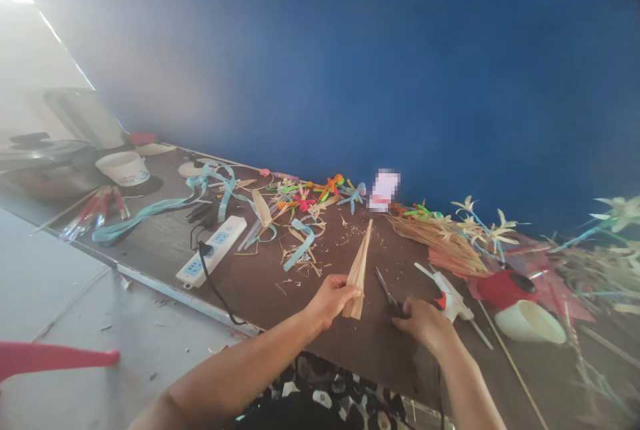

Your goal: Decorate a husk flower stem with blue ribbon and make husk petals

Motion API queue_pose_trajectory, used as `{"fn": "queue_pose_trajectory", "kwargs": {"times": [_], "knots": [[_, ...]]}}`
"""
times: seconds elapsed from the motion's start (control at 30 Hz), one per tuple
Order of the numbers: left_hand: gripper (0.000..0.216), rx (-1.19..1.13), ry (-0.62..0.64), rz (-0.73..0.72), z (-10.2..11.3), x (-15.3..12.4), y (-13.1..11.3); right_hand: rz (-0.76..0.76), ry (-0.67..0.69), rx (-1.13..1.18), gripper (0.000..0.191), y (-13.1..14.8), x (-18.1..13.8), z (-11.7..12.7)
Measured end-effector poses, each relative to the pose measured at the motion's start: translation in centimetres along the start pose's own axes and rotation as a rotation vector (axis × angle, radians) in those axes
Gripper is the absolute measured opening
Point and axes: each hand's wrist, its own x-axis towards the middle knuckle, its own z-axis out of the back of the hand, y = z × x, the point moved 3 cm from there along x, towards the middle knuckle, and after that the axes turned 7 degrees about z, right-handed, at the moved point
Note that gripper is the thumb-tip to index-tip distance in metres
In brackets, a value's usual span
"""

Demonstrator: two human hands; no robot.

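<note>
A dried corn husk (361, 269), pale and tapering to a point, stands up from my left hand (334, 300), whose thumb and fingers pinch it near its wide lower end. To the right, my right hand (425, 323) is closed on the dark handles of a pair of scissors (387, 287). The blades point away from me, low over the brown table (320, 330); how the fingers sit in the handles is partly hidden. Just beyond that hand lies a white hot glue gun (453, 293) with a red part.
A white power strip (213, 253) with a black cord lies left, near light blue ribbon (150, 213). Colourful craft flowers (320, 193) and husk scraps line the blue wall (320, 70). Right are a bundle of husks (440, 240), a red object (507, 287) and a tipped white cup (531, 322).
</note>
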Motion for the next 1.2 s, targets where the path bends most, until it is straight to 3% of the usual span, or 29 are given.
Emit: {"fn": "queue_pose_trajectory", "kwargs": {"times": [0.13, 0.2, 0.3, 0.47, 0.6, 0.73, 0.93, 1.2], "knots": [[0.016, 0.014, 0.007, 0.003, -0.2, -0.1, 0.3, 0.122, -0.117, 0.461, 0.026, 0.9, -0.5, 0.8], [0.020, 0.098, 0.011, -0.018, -0.5, -0.2, 0.5, 0.158, -0.284, 0.723, 0.026, 3.1, -1.3, 1.4], [0.027, 0.235, 0.022, -0.077, -1.1, -0.5, 0.5, 0.289, -0.266, 0.984, 0.029, 7.6, -2.1, 1.2], [0.037, 0.338, 0.048, -0.131, -1.2, -1.1, 0.0, 0.254, -0.474, 1.047, 0.018, 10.0, -2.3, 0.7], [0.042, 0.361, 0.010, -0.134, -0.9, -1.6, 0.0, 0.161, -0.454, 1.132, 0.020, 9.8, -1.9, 0.2], [0.038, 0.421, -0.055, -0.155, -0.9, -1.7, 0.4, 0.068, -0.516, 1.275, 0.021, 9.7, -1.2, 0.2], [0.036, 0.314, 0.040, -0.075, -1.7, -1.8, 1.1, 0.022, -0.662, 1.335, 0.020, 9.1, 0.0, 1.3], [0.035, 0.249, 0.075, -0.047, -1.9, -2.5, 1.3, 0.052, -0.705, 1.489, 0.021, 8.6, 1.1, 2.3]]}}
